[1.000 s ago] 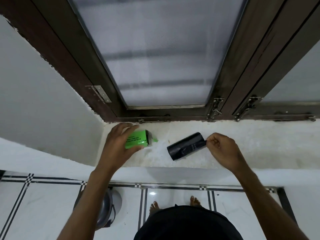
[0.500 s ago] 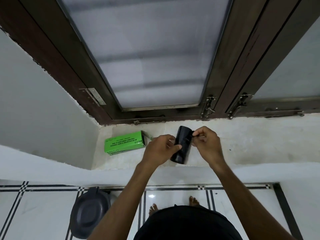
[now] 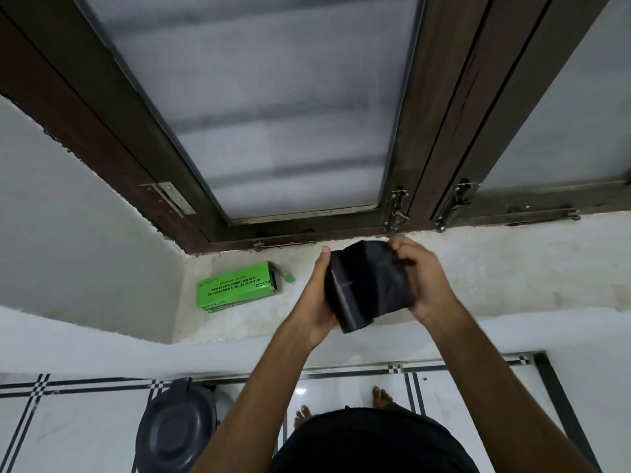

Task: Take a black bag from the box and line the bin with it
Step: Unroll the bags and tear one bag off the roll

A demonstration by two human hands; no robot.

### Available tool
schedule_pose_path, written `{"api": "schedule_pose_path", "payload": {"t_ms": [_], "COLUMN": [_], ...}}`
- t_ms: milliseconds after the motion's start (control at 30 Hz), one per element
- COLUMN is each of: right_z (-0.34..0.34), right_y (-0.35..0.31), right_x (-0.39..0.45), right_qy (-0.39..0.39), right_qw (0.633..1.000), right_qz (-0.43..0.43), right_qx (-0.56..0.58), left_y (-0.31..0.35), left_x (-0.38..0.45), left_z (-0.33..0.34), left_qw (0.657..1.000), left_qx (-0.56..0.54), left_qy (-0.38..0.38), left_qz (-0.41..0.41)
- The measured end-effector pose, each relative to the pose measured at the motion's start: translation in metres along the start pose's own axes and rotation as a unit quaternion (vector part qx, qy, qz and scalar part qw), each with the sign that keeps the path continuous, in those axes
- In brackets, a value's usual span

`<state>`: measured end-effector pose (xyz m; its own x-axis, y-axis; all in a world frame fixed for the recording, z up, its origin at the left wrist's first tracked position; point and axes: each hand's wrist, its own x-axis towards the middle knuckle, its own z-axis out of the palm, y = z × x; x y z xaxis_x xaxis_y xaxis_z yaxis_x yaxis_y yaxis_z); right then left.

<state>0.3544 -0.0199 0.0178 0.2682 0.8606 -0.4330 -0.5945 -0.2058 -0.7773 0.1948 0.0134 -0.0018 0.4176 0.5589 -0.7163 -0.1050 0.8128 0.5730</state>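
Note:
A roll of black bags (image 3: 367, 288) is held above the white window sill (image 3: 512, 268), partly unrolled. My left hand (image 3: 317, 302) grips the roll's left side from below. My right hand (image 3: 421, 278) holds the loose outer sheet at the roll's right and top edge. The green box (image 3: 237, 288) lies on the sill to the left, its end flap open, apart from both hands. The dark bin (image 3: 177, 428) with its lid closed stands on the floor at lower left, partly hidden by my left forearm.
A dark wooden window frame (image 3: 426, 148) with frosted panes and metal latches (image 3: 397, 209) runs along the back of the sill. White wall rises on the left. My bare feet (image 3: 380, 397) stand on white tiled floor with black lines below the sill.
My left hand let go of the green box and joined the right on the black roll. The roll was lifted off the sill and its outer sheet has been pulled open.

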Motion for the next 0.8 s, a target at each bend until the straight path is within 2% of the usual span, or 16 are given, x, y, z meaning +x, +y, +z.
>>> {"api": "schedule_pose_path", "payload": {"t_ms": [67, 133, 300, 367, 433, 500, 567, 633, 667, 800], "right_z": [-0.012, -0.029, -0.071, -0.080, -0.078, -0.073, -0.069, -0.059, -0.056, -0.057], "right_y": [-0.012, -0.025, -0.056, -0.060, -0.056, -0.044, -0.032, -0.023, -0.020, -0.012], "right_x": [0.004, 0.005, 0.015, 0.018, 0.018, 0.015, 0.009, 0.002, 0.002, 0.011], "right_qy": [0.048, 0.089, 0.094, 0.164, 0.184, 0.125, -0.002, -0.142, -0.176, -0.180], "right_qw": [0.998, 0.996, 0.991, 0.986, 0.963, 0.949, 0.930, 0.909, 0.903, 0.900], "right_qz": [0.000, 0.007, -0.003, -0.018, -0.037, -0.043, -0.056, -0.033, -0.023, -0.055], "right_qx": [0.031, -0.002, 0.094, -0.022, -0.195, -0.286, -0.363, -0.391, -0.390, -0.393], "left_y": [0.002, 0.004, 0.005, 0.003, 0.000, -0.001, 0.000, 0.002, 0.002, 0.008], "left_x": [-0.001, -0.003, -0.005, -0.004, -0.004, -0.005, -0.005, -0.005, -0.006, -0.007], "left_z": [-0.002, -0.004, -0.012, -0.010, -0.002, 0.009, 0.020, 0.029, 0.032, 0.030], "left_qw": [0.999, 0.999, 0.997, 0.998, 0.999, 1.000, 1.000, 0.998, 0.997, 0.997], "left_qx": [-0.027, -0.038, -0.066, -0.054, -0.033, -0.010, 0.021, 0.047, 0.051, 0.028], "left_qy": [0.022, 0.024, 0.028, 0.031, 0.028, 0.010, -0.006, -0.035, -0.051, -0.048], "left_qz": [-0.010, -0.016, -0.010, -0.009, -0.008, 0.000, 0.013, 0.031, 0.038, 0.044]}}
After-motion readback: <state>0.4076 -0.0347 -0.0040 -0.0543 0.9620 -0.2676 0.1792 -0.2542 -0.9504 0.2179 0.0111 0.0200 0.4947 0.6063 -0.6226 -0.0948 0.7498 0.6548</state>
